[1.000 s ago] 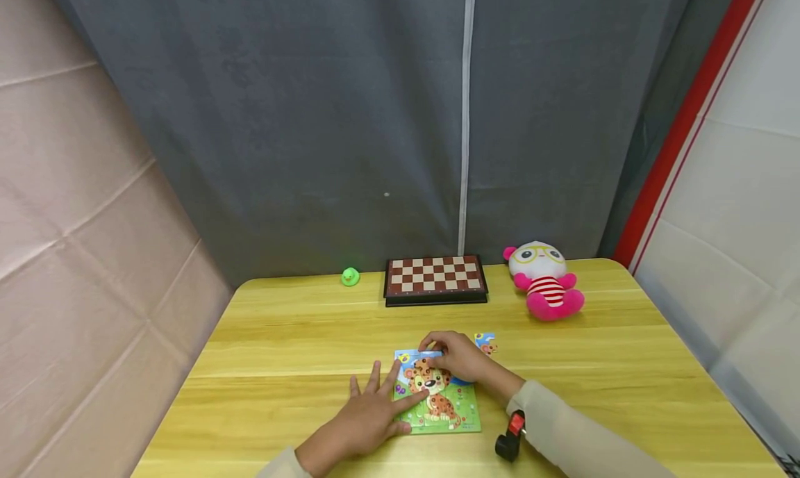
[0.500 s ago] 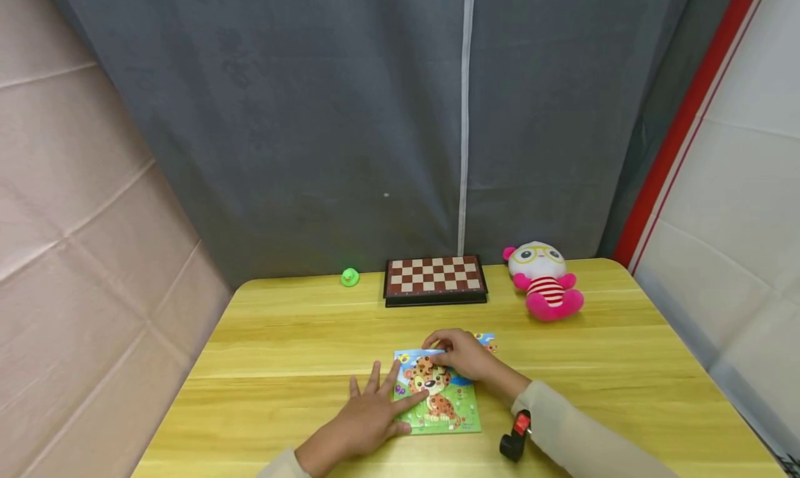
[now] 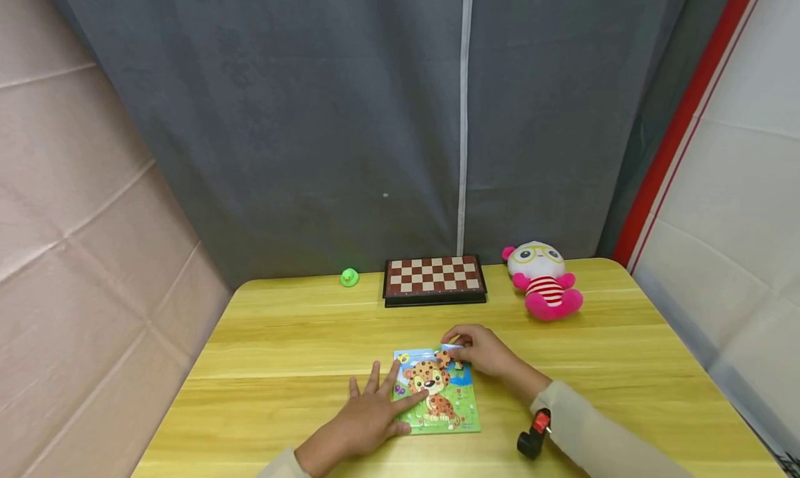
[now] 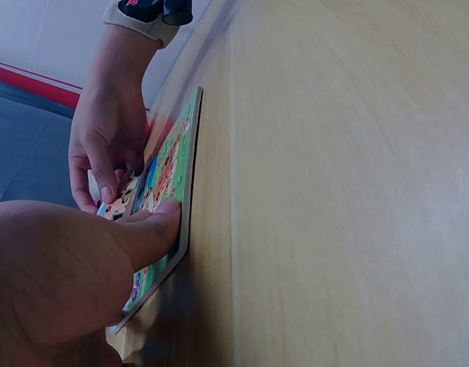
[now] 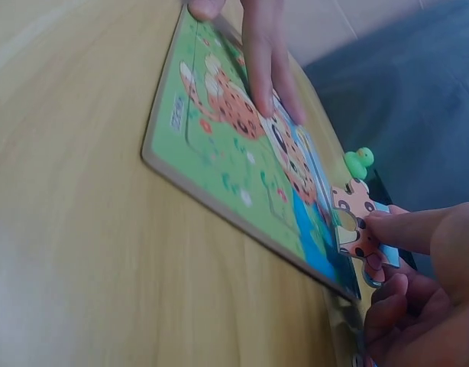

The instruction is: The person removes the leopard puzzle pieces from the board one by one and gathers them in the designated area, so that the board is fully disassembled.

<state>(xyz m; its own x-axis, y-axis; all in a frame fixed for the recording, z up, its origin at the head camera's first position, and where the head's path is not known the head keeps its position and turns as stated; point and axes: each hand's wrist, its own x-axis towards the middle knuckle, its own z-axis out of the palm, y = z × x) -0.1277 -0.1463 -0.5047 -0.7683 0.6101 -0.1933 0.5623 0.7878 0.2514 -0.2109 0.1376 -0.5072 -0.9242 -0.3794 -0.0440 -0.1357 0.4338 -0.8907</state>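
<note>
A square jigsaw puzzle (image 3: 465,410) with a spotted leopard cub on green grass lies flat on the table. My left hand (image 3: 369,420) rests on its left side, fingers spread. In the left wrist view that thumb lies across the board's near edge. At the puzzle's upper right corner, my right hand (image 3: 486,353) pinches a spotted puzzle piece (image 5: 355,218) between thumb and finger. The right wrist view shows this piece tilted and raised above the board's edge. Beside it, a dark blue patch (image 5: 346,274) of the board shows at the corner.
Along the table's back edge stand a green toy duck (image 3: 349,277), a folded chessboard (image 3: 435,276) and a pink and white plush toy (image 3: 544,283). A grey curtain (image 3: 312,130) hangs behind. A sliver of something colourful (image 5: 360,360) shows below my right hand.
My right hand has moved right, drawing the spotted piece from the puzzle's top middle to its upper right corner. It now covers where a loose piece lay. The left hand stays put.
</note>
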